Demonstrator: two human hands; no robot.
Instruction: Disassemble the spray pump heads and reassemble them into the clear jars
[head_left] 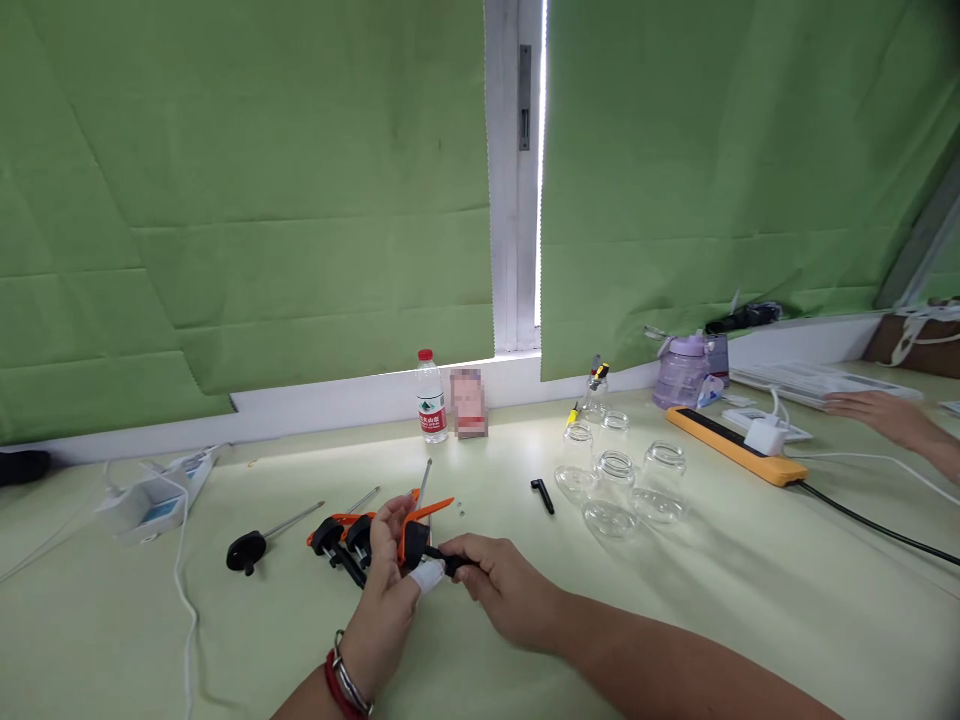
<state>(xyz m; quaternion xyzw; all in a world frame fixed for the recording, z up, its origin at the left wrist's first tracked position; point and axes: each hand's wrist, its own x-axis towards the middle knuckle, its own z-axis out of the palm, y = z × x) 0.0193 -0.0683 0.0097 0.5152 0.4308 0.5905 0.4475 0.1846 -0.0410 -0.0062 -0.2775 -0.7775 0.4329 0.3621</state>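
Note:
My left hand [391,585], with a white wrap on its thumb, holds a black and orange tool [415,540] with a thin metal rod pointing up and away. My right hand [504,588] pinches a black handle piece [454,563] at the tool's right side. Left of my left hand, more black and orange tools [330,540] lie together on the table. Farther left rests a black knob with a metal rod [246,551]. A small black crank-shaped piece [543,496] lies to the right of my hands.
Several glass jars [615,495] stand right of centre. Behind are a water bottle [431,400] and a purple jug [681,372]. An orange power strip [735,445] lies at right, near another person's hand [885,415]. A white cable [184,590] crosses the left side.

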